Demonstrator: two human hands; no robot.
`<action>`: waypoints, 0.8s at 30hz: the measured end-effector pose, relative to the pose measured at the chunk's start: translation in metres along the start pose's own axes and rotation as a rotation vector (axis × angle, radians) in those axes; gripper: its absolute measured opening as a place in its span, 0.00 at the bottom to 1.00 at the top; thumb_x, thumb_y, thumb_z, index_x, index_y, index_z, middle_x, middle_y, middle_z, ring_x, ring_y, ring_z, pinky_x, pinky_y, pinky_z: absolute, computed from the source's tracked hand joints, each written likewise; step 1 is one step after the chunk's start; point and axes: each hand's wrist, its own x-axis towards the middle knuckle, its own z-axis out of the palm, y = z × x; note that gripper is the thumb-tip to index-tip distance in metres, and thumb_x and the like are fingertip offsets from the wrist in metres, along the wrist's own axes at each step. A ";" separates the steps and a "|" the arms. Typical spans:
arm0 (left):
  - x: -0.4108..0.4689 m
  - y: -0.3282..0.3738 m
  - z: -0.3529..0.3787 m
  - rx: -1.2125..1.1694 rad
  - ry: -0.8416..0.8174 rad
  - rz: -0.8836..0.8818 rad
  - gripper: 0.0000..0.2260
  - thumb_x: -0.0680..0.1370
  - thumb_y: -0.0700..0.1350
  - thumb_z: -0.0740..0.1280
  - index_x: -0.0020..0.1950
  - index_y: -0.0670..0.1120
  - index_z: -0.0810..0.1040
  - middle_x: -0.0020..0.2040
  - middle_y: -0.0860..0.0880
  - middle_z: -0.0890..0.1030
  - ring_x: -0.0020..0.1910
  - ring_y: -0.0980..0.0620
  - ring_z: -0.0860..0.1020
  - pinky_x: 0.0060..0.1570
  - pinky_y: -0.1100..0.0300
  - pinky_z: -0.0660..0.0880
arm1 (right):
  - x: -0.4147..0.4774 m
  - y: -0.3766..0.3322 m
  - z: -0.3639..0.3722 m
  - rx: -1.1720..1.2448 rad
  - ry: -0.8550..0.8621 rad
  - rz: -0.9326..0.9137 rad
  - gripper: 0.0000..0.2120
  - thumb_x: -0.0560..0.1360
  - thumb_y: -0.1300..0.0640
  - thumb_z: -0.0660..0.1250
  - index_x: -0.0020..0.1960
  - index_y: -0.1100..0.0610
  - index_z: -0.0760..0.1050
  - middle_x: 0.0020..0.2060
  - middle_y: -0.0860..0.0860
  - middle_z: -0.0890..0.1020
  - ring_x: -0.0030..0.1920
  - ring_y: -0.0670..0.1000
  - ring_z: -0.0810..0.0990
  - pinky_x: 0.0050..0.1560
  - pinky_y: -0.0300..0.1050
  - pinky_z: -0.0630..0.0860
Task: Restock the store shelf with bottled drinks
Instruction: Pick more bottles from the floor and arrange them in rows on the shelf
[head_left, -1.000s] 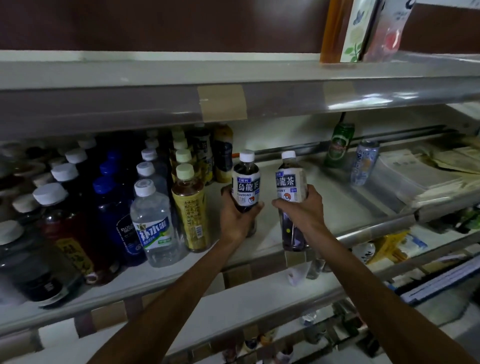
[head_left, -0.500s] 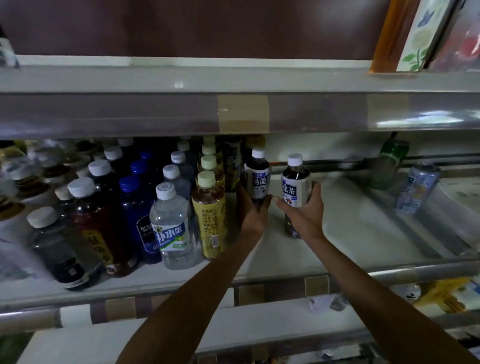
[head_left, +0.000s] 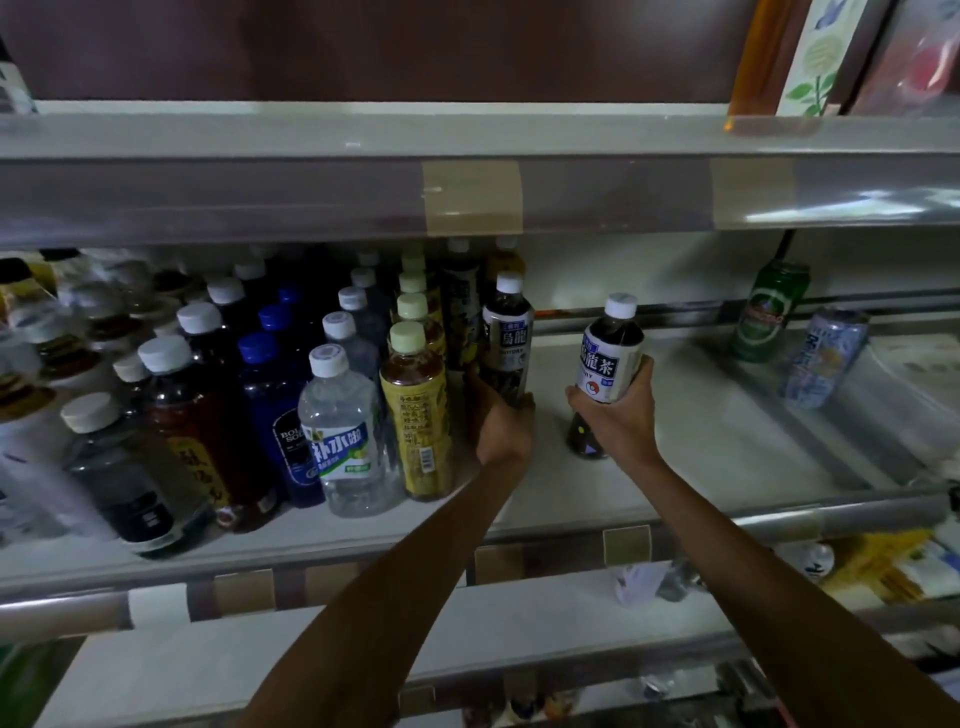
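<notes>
Within a second the left hand (head_left: 501, 428) had pushed its gripped tea bottle (head_left: 506, 338) farther in beside the yellow bottle (head_left: 415, 415), the right hand (head_left: 618, 418) clutching a second bottle (head_left: 610, 358) further right, low over the shelf (head_left: 717, 447), both seemingly near placement.

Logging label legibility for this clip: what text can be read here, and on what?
"烏龍": tea bottle in left hand.
"龍茶": second tea bottle in right hand.
"补水啦": clear water bottle.
"BOL", "SO": blue bottle, cut off.
Yellow bottle, green can, blue can: too blurred.
</notes>
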 end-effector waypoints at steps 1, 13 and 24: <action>-0.002 -0.001 0.001 -0.022 -0.005 -0.004 0.39 0.79 0.52 0.66 0.79 0.44 0.44 0.78 0.41 0.56 0.75 0.41 0.58 0.72 0.48 0.61 | 0.000 0.000 0.000 -0.002 0.002 -0.004 0.31 0.65 0.64 0.78 0.61 0.55 0.64 0.47 0.43 0.77 0.46 0.40 0.78 0.43 0.31 0.74; 0.007 -0.002 0.007 -0.065 0.005 -0.032 0.14 0.82 0.44 0.58 0.63 0.38 0.72 0.61 0.39 0.75 0.61 0.40 0.73 0.59 0.51 0.69 | 0.000 0.002 0.000 -0.008 0.011 -0.017 0.31 0.66 0.65 0.77 0.60 0.54 0.63 0.45 0.39 0.74 0.43 0.38 0.76 0.38 0.26 0.72; 0.067 -0.002 0.010 -0.216 0.084 -0.189 0.15 0.82 0.42 0.59 0.66 0.39 0.73 0.63 0.39 0.76 0.62 0.41 0.74 0.60 0.54 0.70 | 0.002 0.004 0.001 -0.008 -0.003 -0.004 0.32 0.66 0.65 0.77 0.63 0.57 0.64 0.46 0.41 0.75 0.45 0.39 0.77 0.39 0.28 0.73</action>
